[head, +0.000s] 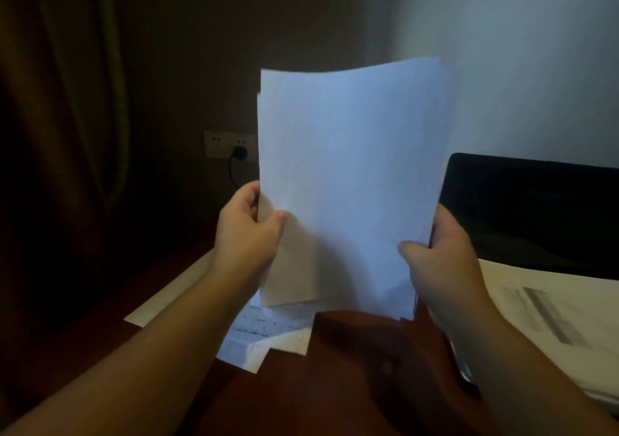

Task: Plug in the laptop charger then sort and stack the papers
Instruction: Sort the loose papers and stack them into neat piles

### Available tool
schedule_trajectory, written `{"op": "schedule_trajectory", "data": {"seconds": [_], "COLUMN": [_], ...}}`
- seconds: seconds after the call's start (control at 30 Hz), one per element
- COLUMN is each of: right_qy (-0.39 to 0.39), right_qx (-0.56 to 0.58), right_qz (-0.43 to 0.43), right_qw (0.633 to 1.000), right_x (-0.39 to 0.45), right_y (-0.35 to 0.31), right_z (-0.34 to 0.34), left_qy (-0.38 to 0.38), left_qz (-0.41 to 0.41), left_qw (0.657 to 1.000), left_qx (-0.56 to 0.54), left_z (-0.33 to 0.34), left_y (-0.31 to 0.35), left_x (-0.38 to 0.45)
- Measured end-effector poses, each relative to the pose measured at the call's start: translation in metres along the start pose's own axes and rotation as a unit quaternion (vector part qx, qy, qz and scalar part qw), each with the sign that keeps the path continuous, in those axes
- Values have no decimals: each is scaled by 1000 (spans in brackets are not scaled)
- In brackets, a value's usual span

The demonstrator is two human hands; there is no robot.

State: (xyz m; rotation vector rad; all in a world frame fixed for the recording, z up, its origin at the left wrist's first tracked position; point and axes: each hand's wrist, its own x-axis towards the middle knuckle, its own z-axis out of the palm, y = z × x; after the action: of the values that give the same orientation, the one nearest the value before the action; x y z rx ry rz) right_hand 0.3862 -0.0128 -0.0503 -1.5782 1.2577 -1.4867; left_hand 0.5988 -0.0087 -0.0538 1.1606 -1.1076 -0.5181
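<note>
Dim room, dark reddish wooden surface (335, 385). Left hand (248, 231) and right hand (435, 261) each pinch a side edge of an upright sheaf of white papers (351, 184), held above the surface. Loose printed sheets (264, 338) lie beneath. Black plug (239, 151) sits in the wall socket (221, 144); charging appears done. Stacking is in hand; next, tapping edges square.

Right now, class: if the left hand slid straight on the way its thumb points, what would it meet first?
The left hand would slide across the held paper stack toward the right hand, probably; depth is unclear.
</note>
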Motion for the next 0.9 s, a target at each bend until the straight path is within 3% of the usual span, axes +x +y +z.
{"op": "schedule_trajectory", "data": {"seconds": [0.23, 0.43, 0.9], "right_qy": [58, 67, 43], "right_qx": [22, 31, 19], "right_qz": [4, 72, 73], "right_qw": [998, 995, 996], "right_x": [-6, -15, -20], "right_y": [6, 19, 15], "right_z": [-18, -19, -24], "left_qy": [-32, -53, -38], "left_qz": [50, -5, -59], "left_qw": [997, 996, 997], "left_qx": [55, 76, 42], "left_z": [17, 32, 41], "left_y": [2, -20, -29], "left_x": [-29, -49, -52]}}
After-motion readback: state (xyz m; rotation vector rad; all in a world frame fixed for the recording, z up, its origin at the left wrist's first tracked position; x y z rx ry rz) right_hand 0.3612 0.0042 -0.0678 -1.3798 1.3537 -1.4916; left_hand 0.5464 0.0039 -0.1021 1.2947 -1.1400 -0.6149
